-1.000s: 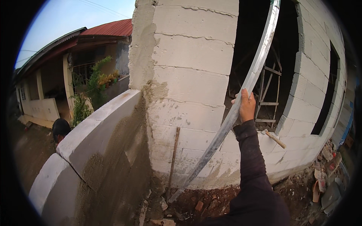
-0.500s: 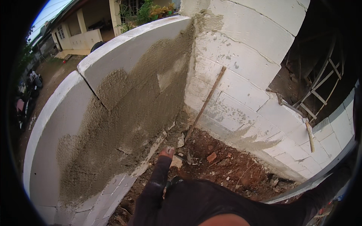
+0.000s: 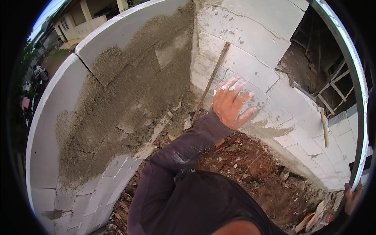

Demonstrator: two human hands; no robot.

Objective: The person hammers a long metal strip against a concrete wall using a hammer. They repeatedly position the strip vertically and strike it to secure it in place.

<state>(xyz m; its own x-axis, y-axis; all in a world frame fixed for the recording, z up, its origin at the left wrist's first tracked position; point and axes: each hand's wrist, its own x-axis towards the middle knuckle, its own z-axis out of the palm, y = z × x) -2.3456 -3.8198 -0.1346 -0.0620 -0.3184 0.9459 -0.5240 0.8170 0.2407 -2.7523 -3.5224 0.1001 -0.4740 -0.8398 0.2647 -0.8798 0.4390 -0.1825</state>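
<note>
My left hand (image 3: 232, 103), its fingertips dusted white, is open with fingers spread. It is in front of the white block wall (image 3: 254, 51); whether it touches the blocks I cannot tell. At the lower right edge my right hand (image 3: 352, 197) is closed around the lower end of a long metal straightedge (image 3: 362, 78). This bar rises along the right side of the view and looks curved through the lens. On the left, rough grey mortar (image 3: 121, 109) covers much of another block wall (image 3: 43, 156), whose top and lower courses are bare.
A thin wooden stick (image 3: 213, 76) leans near the corner. Reddish soil with rubble (image 3: 243, 168) lies between the walls. A wall opening at right shows a wooden frame (image 3: 335, 86), with a short wooden piece (image 3: 324, 129) below. A house (image 3: 80, 19) stands beyond.
My left hand has come up from low near the corner to the right wall, its fingers spreading. The straightedge has swung from low right to upright along the right side.
</note>
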